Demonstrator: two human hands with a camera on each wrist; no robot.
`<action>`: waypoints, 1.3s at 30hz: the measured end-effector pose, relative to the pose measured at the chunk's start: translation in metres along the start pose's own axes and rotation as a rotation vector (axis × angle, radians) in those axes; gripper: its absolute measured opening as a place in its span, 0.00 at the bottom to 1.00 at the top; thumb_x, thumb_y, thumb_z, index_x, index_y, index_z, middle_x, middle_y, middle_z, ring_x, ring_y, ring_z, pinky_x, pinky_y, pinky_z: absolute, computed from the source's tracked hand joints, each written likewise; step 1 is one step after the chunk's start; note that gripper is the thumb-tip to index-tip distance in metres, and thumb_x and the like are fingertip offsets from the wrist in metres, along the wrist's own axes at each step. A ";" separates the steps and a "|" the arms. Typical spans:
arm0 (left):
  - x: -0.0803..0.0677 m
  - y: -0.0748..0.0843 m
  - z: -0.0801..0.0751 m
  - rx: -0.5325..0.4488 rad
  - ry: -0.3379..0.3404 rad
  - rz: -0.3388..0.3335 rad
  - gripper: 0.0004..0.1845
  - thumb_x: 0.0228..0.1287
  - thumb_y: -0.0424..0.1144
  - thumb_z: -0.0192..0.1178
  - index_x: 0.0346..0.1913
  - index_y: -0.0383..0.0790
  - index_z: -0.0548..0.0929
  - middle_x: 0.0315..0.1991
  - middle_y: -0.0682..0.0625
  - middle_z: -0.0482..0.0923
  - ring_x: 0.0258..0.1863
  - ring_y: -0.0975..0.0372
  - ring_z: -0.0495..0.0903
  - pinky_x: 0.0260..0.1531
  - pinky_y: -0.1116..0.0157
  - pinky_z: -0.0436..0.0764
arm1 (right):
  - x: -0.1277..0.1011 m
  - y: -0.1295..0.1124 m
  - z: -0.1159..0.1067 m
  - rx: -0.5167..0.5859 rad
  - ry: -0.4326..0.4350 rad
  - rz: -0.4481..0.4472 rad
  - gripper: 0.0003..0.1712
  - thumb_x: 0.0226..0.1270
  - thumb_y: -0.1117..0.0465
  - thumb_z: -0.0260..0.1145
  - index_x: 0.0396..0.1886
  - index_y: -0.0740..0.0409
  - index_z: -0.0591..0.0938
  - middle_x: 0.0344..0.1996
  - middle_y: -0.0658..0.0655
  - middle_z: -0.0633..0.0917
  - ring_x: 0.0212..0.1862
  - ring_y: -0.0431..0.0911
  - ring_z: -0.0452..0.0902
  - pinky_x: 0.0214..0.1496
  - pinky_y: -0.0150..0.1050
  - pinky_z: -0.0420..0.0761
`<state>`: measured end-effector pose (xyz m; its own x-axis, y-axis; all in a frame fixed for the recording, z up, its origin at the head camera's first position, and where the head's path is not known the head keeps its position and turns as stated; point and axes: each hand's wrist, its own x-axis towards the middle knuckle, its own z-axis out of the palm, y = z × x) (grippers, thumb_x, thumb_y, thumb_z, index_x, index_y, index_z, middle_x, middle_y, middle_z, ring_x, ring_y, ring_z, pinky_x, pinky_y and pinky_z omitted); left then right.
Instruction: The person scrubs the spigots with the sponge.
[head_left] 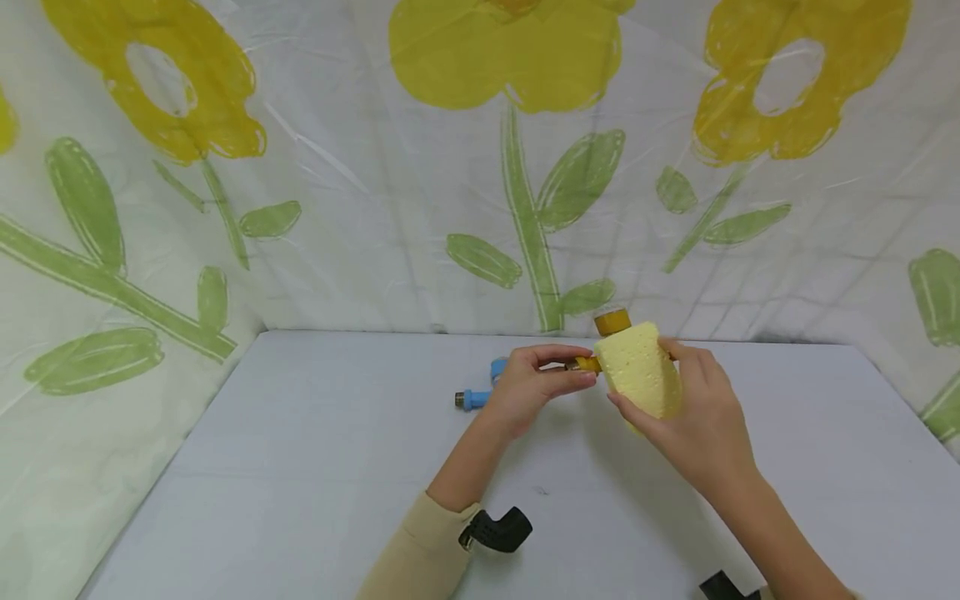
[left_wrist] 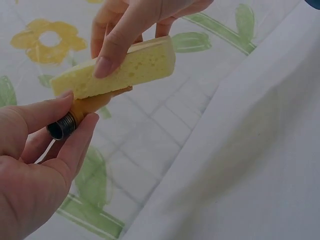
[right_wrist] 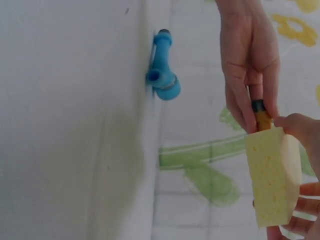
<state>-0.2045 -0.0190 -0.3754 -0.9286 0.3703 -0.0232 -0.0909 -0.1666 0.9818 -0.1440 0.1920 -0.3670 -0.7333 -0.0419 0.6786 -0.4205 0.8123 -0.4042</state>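
Note:
My left hand pinches the dark threaded end of a yellow-orange plastic tap between thumb and fingers. My right hand grips a pale yellow sponge with its thumb on one side and fingers on the other. The sponge lies against the tap and covers much of its body; the tap's orange top shows past the sponge in the head view. Both things are held up above the table. The right wrist view shows the porous face of the sponge and the left hand beyond it.
A blue plastic tap with a threaded end lies on the white table, partly behind my left hand in the head view. A white sheet with painted yellow flowers hangs behind the table's back edge and at its sides.

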 end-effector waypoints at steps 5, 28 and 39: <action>0.001 -0.001 0.000 -0.032 -0.008 0.001 0.18 0.67 0.24 0.69 0.60 0.26 0.85 0.47 0.49 0.89 0.42 0.66 0.88 0.52 0.63 0.88 | 0.000 0.000 0.001 0.004 0.010 -0.044 0.47 0.44 0.53 0.86 0.60 0.74 0.79 0.48 0.71 0.83 0.46 0.66 0.81 0.40 0.61 0.83; 0.002 -0.003 0.002 -0.121 -0.050 -0.009 0.19 0.74 0.21 0.60 0.65 0.20 0.79 0.61 0.32 0.82 0.55 0.49 0.88 0.59 0.56 0.86 | -0.002 -0.004 0.000 0.086 -0.115 0.062 0.44 0.47 0.60 0.88 0.63 0.70 0.78 0.49 0.66 0.82 0.44 0.56 0.78 0.35 0.44 0.79; 0.002 -0.001 0.004 -0.173 -0.074 -0.006 0.18 0.79 0.25 0.57 0.66 0.19 0.78 0.62 0.29 0.81 0.47 0.59 0.89 0.59 0.56 0.86 | 0.005 -0.005 -0.009 0.208 -0.314 0.411 0.41 0.66 0.48 0.78 0.70 0.66 0.74 0.56 0.66 0.80 0.46 0.54 0.77 0.35 0.33 0.78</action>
<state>-0.2043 -0.0142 -0.3755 -0.8996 0.4366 -0.0090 -0.1628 -0.3163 0.9346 -0.1409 0.1933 -0.3563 -0.9697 0.0569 0.2377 -0.1401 0.6675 -0.7313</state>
